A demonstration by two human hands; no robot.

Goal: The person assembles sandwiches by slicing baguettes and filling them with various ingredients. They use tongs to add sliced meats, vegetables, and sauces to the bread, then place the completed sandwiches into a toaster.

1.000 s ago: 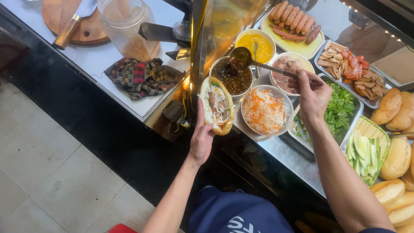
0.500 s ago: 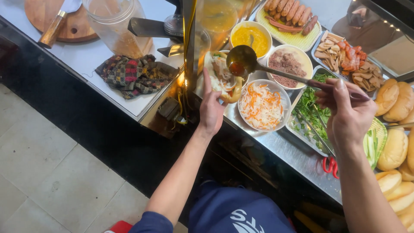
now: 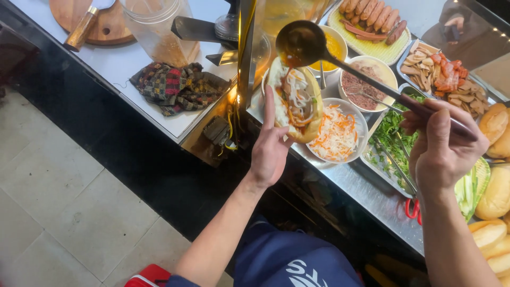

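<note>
Stainless counter (image 3: pixel 372 196) packed with food, and the left hand (image 3: pixel 271 151) holds a split bread roll (image 3: pixel 295 101) up over it. That hand cups the roll from below, fingers curled around the crust with the index finger stretched up along its side. The roll is open on top and stuffed with meat and pale shredded veg with orange carrot strips. The right hand (image 3: pixel 443 151) grips the long handle of a metal ladle (image 3: pixel 303 43), fingers wrapped tight and thumb on top, and the ladle bowl sits right above the far end of the roll, brown sauce inside. Just beside the roll is a bowl of shredded carrot and radish (image 3: pixel 340 135), with a tray of green herbs (image 3: pixel 393 135) next to that. Further back sit a bowl of minced meat (image 3: pixel 366 79), a plate of sausages (image 3: pixel 372 18) and a checked cloth (image 3: pixel 172 85) off to the left.
</note>
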